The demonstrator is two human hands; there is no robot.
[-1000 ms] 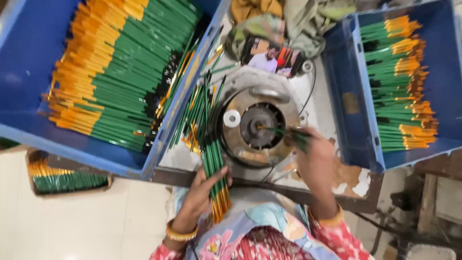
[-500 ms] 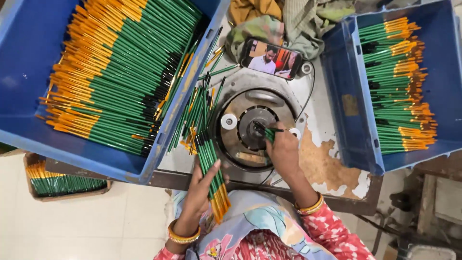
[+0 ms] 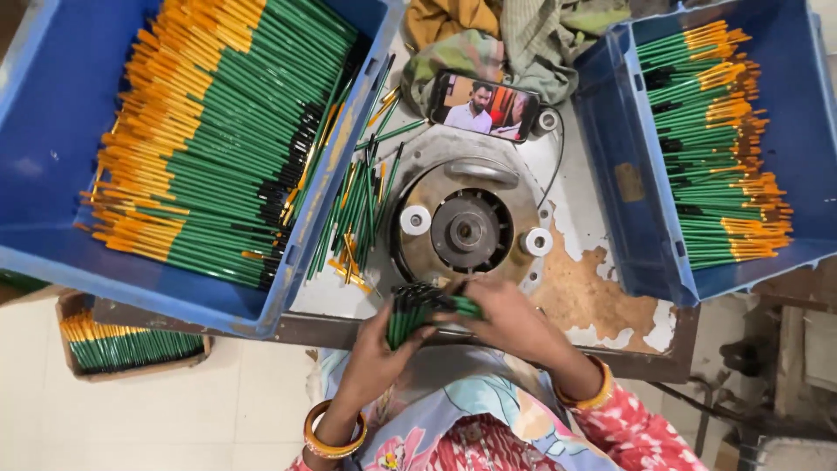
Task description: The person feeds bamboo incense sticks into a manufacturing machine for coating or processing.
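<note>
Worn worktop carries a big blue bin of green pencils, then a round machine. Left hand and right hand both clamp a pencil bundle at its near edge.

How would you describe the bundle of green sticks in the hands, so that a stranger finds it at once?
Start at the round metal machine in the middle of the table. Just below its near edge, the left hand and right hand meet around a short bundle of green sticks. Unlike the loose sticks on the table and those in the blue bins, it is gripped tight.
</note>
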